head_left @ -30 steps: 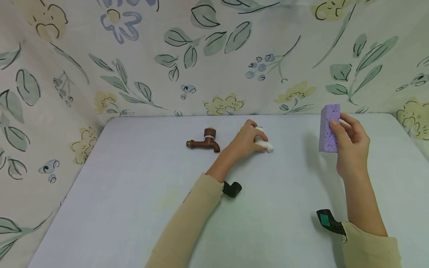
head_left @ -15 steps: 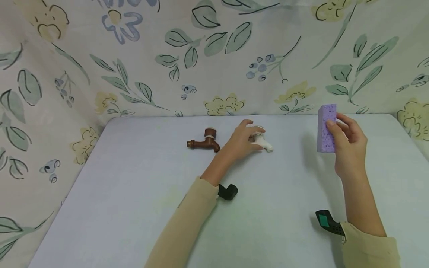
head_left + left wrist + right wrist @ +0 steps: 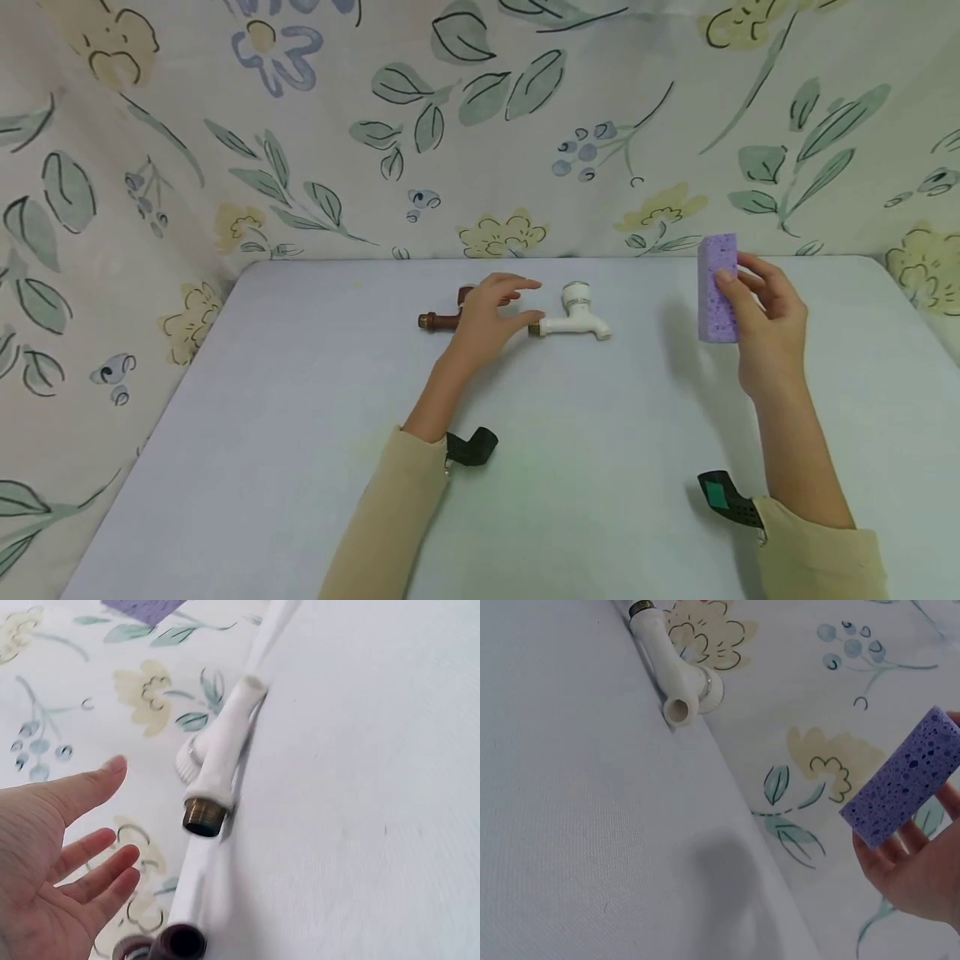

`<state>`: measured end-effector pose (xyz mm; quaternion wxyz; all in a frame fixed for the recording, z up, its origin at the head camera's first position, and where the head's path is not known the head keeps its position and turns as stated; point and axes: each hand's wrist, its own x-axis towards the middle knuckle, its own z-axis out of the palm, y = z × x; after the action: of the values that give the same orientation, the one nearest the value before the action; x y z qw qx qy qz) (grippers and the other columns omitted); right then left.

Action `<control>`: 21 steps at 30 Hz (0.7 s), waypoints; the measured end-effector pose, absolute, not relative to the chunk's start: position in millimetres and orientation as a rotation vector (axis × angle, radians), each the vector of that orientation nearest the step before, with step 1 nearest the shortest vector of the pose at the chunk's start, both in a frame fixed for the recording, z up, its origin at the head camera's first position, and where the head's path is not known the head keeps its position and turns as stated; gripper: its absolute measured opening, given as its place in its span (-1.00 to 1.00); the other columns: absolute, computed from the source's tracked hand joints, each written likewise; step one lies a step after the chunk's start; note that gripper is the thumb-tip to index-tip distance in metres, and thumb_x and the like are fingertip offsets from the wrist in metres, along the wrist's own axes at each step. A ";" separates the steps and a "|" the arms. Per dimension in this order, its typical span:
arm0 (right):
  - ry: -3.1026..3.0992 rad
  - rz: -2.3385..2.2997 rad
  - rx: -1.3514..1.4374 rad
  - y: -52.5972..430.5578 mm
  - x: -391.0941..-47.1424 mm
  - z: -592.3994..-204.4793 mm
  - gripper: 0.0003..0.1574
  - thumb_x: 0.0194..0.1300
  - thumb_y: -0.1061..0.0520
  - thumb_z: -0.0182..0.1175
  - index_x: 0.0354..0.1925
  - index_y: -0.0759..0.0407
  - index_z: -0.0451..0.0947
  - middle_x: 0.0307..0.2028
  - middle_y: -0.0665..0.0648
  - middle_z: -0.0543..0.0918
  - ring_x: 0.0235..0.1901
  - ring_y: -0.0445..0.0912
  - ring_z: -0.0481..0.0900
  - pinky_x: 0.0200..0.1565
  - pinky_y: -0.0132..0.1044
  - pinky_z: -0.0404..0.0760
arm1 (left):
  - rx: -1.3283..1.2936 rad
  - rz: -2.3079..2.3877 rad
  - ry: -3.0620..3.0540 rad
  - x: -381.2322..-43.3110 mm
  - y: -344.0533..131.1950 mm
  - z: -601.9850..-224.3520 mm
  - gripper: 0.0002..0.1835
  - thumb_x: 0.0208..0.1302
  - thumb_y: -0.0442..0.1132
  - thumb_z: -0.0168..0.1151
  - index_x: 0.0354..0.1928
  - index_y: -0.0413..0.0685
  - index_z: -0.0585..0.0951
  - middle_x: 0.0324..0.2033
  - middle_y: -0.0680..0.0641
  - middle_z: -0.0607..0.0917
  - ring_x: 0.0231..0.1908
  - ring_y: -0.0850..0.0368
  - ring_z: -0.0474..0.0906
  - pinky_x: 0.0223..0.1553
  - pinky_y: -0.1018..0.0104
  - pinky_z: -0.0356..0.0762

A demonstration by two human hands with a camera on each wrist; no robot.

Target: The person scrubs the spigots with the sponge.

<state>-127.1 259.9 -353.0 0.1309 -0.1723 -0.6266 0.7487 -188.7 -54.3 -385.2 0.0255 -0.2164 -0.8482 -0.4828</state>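
Note:
A purple speckled sponge (image 3: pixel 717 290) is gripped upright between the thumb and fingers of my right hand (image 3: pixel 768 329), raised above the table's right side. In the right wrist view the sponge (image 3: pixel 907 776) shows its pitted face. My left hand (image 3: pixel 487 321) has its fingers spread with nothing between them. It hovers in front of a brown tap (image 3: pixel 438 322), hiding most of it. Just right of the fingertips lies a white tap (image 3: pixel 577 321) with a brass threaded end, apart from the hand in the left wrist view, where the white tap (image 3: pixel 225 742) shows too.
The white table (image 3: pixel 300 433) ends at a back edge against a curtain (image 3: pixel 300 125) printed with leaves and flowers. Both taps lie near that edge. A black wrist device (image 3: pixel 472 447) sticks out from the left sleeve, another black device (image 3: pixel 727 497) from the right.
My left hand has come off the white tap and moved left, in front of the brown tap. The white tap stays where it was. My right hand has drifted slightly left with the sponge.

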 end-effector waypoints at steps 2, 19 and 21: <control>-1.830 2.169 -0.497 259.5 -127.3 -353.3 -0.47 0.48 -0.01 0.36 0.36 -0.19 0.58 0.15 -0.12 0.52 0.05 -0.20 0.51 -0.19 -0.64 0.66 | -0.627 -1.489 -2.594 -187.3 -64.7 -386.3 -0.60 0.34 -0.32 0.48 0.19 -0.20 0.72 0.19 -0.22 0.67 0.14 -0.20 0.66 0.24 0.04 0.65; -1.883 2.138 -0.497 255.8 -126.9 -351.9 -0.45 0.49 -0.04 0.34 0.39 -0.20 0.55 0.20 -0.10 0.50 0.09 -0.18 0.49 -0.18 -0.64 0.66 | -0.262 -1.599 -2.671 -185.2 -145.4 -399.7 -0.61 0.39 -0.30 0.45 0.20 -0.24 0.69 0.17 -0.26 0.70 0.25 -0.18 0.55 0.29 -0.08 0.56; -1.882 2.138 -0.497 255.4 -126.7 -351.8 -0.45 0.49 -0.04 0.34 0.38 -0.20 0.56 0.19 -0.11 0.50 0.08 -0.18 0.49 -0.19 -0.65 0.66 | -0.258 -1.587 -2.711 -185.7 -150.7 -403.9 -0.59 0.36 -0.32 0.47 0.21 -0.25 0.68 0.16 -0.28 0.71 0.23 -0.18 0.57 0.31 -0.06 0.54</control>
<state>-126.7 255.4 -351.8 0.1245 -0.1705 -0.6459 0.7337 -185.7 -150.7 -403.9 -0.0050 -0.0817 -0.8601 -0.5035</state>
